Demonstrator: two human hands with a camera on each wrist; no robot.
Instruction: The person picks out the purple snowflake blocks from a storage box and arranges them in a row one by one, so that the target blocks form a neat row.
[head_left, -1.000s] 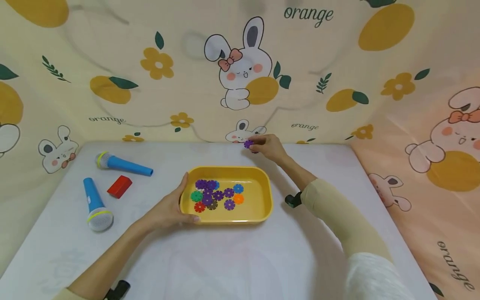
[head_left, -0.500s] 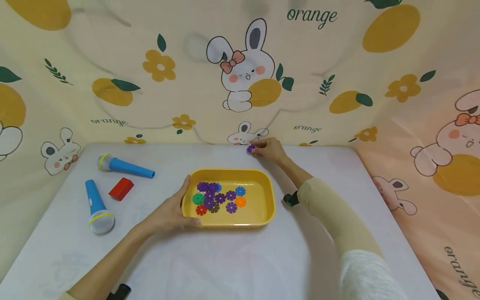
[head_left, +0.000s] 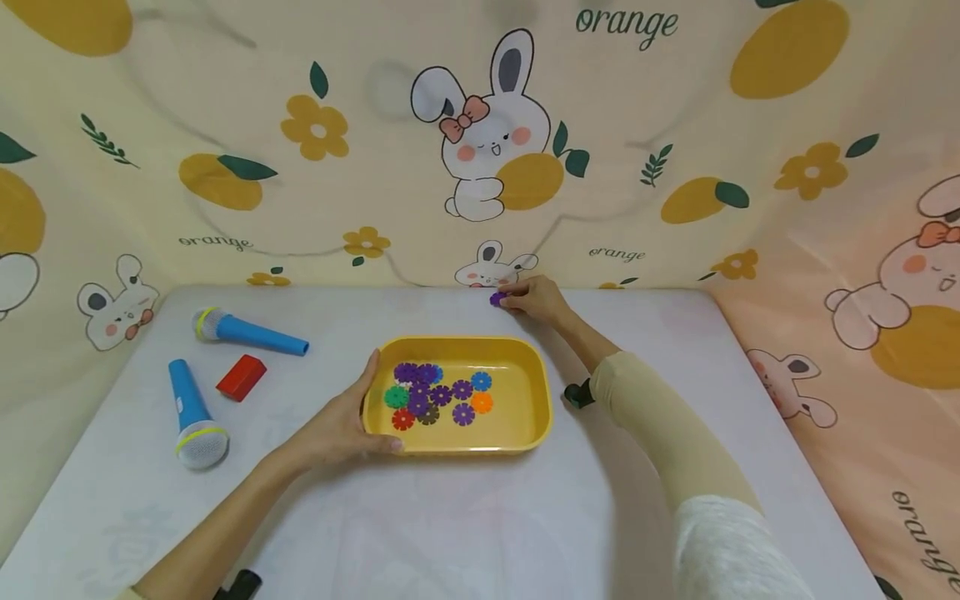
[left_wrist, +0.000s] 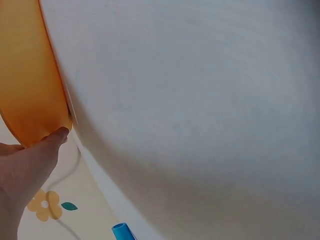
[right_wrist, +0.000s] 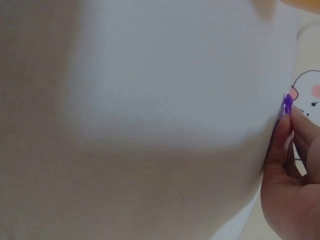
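In the head view my left hand [head_left: 341, 425] grips the left end of a yellow plastic tray [head_left: 521, 400], thumb at the front rim. Lying in the tray's left and middle are several notched snowflake discs, mostly purple, with a green disc [head_left: 396, 397], a red disc [head_left: 402, 419], an orange disc [head_left: 482, 402] and others. Beyond the tray, by the table's back edge, my right hand [head_left: 542, 302] pinches a purple snowflake disc [head_left: 496, 298] between thumb and fingers. The right wrist view shows that purple disc [right_wrist: 288, 102] edge-on, close to the white tabletop.
Two blue toy microphones lie at the left, one microphone [head_left: 251, 332] pointing sideways and the other microphone [head_left: 191, 408] toward the front. A red block [head_left: 242, 377] sits between them and the tray. A printed cloth [head_left: 420, 167] rises behind the white table [head_left: 450, 525].
My right hand has come down slightly near the table's back edge with the purple disc between its fingers. My left hand keeps its grip on the tray; the head view has shifted a little.
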